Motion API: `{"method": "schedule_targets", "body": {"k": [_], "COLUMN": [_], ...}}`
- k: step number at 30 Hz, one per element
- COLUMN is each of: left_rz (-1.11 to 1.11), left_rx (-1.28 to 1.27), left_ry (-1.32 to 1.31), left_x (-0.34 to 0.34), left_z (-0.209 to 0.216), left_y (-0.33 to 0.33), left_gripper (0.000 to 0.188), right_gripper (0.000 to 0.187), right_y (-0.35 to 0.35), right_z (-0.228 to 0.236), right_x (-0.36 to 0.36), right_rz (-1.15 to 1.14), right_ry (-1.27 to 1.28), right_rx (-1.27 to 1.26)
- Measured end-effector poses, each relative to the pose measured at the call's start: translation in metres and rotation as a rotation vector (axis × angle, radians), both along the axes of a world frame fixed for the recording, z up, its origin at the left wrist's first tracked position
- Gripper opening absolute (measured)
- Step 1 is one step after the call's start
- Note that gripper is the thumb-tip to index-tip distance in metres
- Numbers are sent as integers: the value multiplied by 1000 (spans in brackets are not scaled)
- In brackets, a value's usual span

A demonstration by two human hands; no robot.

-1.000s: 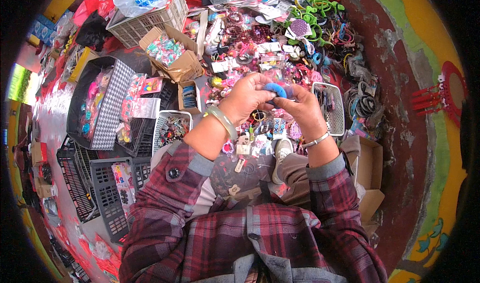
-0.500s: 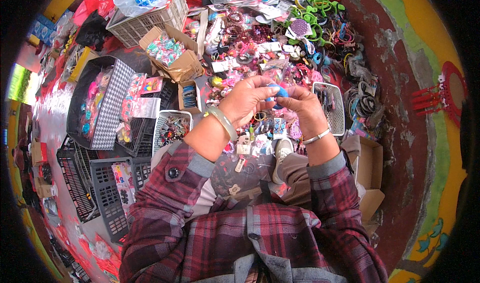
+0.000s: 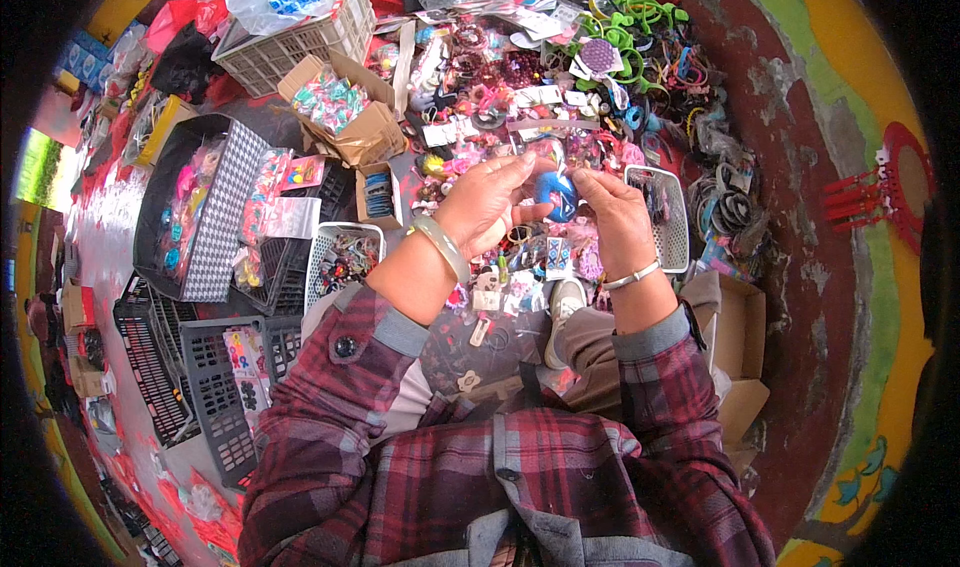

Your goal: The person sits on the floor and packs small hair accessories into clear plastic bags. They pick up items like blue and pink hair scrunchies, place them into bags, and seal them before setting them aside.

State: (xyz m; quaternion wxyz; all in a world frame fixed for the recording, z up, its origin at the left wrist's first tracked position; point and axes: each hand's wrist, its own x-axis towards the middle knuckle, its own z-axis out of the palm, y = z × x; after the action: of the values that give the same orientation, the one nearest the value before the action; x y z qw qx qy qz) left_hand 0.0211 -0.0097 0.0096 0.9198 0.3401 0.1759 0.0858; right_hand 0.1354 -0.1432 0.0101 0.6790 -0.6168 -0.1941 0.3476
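Over the heap of hair accessories, both my hands hold a small blue ring-shaped thing (image 3: 557,196) that looks wrapped in clear plastic. My left hand (image 3: 490,202), with a pale bangle (image 3: 442,249) at its wrist, grips the wrap's left side between thumb and fingers. On the other side, my right hand (image 3: 616,217) pinches the right edge; a silver bracelet (image 3: 633,275) circles that wrist. Just beyond the fingertips is a clear plastic bag (image 3: 553,127) with colourful contents. Whether the blue thing is a hair tie cannot be made out.
White baskets (image 3: 668,207) flank the heap. Leftward stand an open cardboard box (image 3: 375,117) of packets, a houndstooth-sided bin (image 3: 222,202) and a grey plastic crate (image 3: 215,387). Green headbands (image 3: 640,12) lie at the far right. My shoe (image 3: 566,312) is below the hands.
My fingers have drawn apart slightly, and more of the blue thing shows between them, a little lower. The clear bag beyond the fingertips shows more plainly.
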Motion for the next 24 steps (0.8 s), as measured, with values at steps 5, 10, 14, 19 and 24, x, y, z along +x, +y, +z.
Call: {"method": "schedule_targets", "body": {"k": [5,10,14,19,24], "left_rz": [-19,3,-20,-52,-146], "left_rx": [-173,-89,16,105,316], "left_ry": [-60,-26,-14,44,108], "left_x": [-1,-2,-2,-3,-1], "left_z": [-4,4,4,10,9], "left_y": [6,5,7,9,-1], "left_gripper": [24,22,24,29,29], "right_gripper": [20,19,20,19,19], "right_y": [1,2,2,2,2], "right_z": [-2,-1,-2,0,2], "right_x": [-1,-4,-5,-2,3], "right_rz": [-9,-23,-45,-149,-205], "right_ry": [243,245,242,179,134], "right_rx": [76,128,98,154,173]}}
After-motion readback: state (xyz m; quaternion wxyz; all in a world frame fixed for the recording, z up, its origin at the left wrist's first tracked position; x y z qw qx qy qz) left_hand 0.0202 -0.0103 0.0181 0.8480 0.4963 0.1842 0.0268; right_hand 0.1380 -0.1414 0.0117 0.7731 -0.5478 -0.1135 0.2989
